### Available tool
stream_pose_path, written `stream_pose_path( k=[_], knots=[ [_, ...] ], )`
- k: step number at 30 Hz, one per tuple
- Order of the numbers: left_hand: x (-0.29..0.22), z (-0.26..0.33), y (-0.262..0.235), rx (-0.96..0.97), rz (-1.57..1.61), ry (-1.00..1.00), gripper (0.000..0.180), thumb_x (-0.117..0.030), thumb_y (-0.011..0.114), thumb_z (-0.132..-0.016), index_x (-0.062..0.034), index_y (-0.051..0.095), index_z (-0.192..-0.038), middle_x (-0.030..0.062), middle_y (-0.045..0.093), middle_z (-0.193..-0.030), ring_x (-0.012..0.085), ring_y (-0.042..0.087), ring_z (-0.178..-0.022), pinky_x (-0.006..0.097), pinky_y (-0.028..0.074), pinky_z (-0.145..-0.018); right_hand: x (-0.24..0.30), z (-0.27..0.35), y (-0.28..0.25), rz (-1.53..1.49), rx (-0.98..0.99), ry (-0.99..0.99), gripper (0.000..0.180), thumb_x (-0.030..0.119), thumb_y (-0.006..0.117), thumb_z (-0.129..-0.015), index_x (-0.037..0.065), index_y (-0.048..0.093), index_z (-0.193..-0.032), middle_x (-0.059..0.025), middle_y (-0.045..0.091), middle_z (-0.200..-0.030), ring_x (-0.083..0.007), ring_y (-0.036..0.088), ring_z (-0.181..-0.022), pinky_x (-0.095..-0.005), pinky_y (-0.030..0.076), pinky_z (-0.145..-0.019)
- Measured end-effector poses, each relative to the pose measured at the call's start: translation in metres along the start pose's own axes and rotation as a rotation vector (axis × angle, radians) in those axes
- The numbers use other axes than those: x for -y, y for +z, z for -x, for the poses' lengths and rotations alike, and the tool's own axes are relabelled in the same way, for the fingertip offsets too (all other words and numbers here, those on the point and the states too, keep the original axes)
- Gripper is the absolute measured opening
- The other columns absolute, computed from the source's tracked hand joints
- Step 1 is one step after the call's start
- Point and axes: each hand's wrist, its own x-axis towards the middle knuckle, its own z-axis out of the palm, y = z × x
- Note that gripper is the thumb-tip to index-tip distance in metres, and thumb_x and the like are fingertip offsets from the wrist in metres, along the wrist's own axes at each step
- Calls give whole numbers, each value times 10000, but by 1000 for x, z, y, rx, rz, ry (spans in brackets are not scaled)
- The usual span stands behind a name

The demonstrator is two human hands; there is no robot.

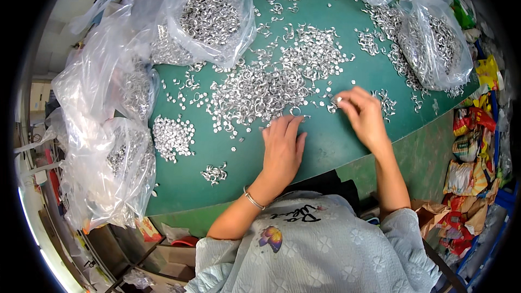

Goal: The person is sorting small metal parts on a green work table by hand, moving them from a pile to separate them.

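A wide heap of small silver metal pieces, hook-shaped, ring-shaped and knob-like, is spread over the green tabletop. My left hand lies at the heap's near edge, palm down, with fingers stretched out toward the pieces. Beside its fingertips is a ring-shaped piece. Farther right, my right hand pinches a small silver metal piece between thumb and fingertips, just above a few loose ones. Its exact shape is too small to make out.
Clear plastic bags of metal pieces stand at the back, left and right. A cluster of small knob-like pieces and a little hook pile lie at left. Colourful packages fill shelving beyond the right edge.
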Motion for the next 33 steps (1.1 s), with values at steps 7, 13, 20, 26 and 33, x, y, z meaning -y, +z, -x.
stream_pose_path(
  k=[7, 13, 20, 26, 33],
  knots=[
    [4, 17, -2, 124, 26, 47, 401, -19, 647, -823, -40, 563, -1215, 106, 576, -1028, 279, 545, -950, 369, 396, -797, 24, 39, 48, -36, 216, -229, 141, 4, 687, -796, -1, 664, -935, -151, 602, -831, -329, 610, -715, -408, 492, -653],
    [1, 23, -1, 85, -11, 79, 347, -6, 639, -819, -39, 585, -1160, 89, 559, -1028, 270, 532, -947, 376, 388, -782, 18, 9, 30, 76, 109, -144, 188, 12, 646, -827, 9, 642, -1014, -139, 578, -892, -340, 622, -758, -423, 499, -655],
    [9, 29, -2, 132, -79, 91, 372, -26, 664, -809, -40, 570, -1168, 107, 538, -1099, 281, 526, -972, 376, 395, -790, 20, 11, 43, 301, 144, -173, 95, 35, 598, -817, 6, 600, -908, -141, 536, -909, -357, 617, -784, -446, 508, -654],
    [13, 48, -17, 43, -24, -21, 462, -43, 681, -805, -54, 546, -1247, 114, 534, -1143, 288, 526, -983, 378, 402, -809, 43, 50, 69, 39, 284, -225, 108, 19, 607, -818, -9, 599, -921, -151, 539, -914, -361, 615, -789, -442, 508, -671],
    [12, 46, -17, 117, -27, 47, 385, -32, 691, -786, -48, 604, -1160, 103, 536, -1128, 269, 535, -937, 367, 410, -798, 33, 19, 46, 79, 116, -106, 163, 32, 661, -824, 2, 628, -981, -148, 576, -941, -372, 613, -793, -456, 497, -686]
  ],
)
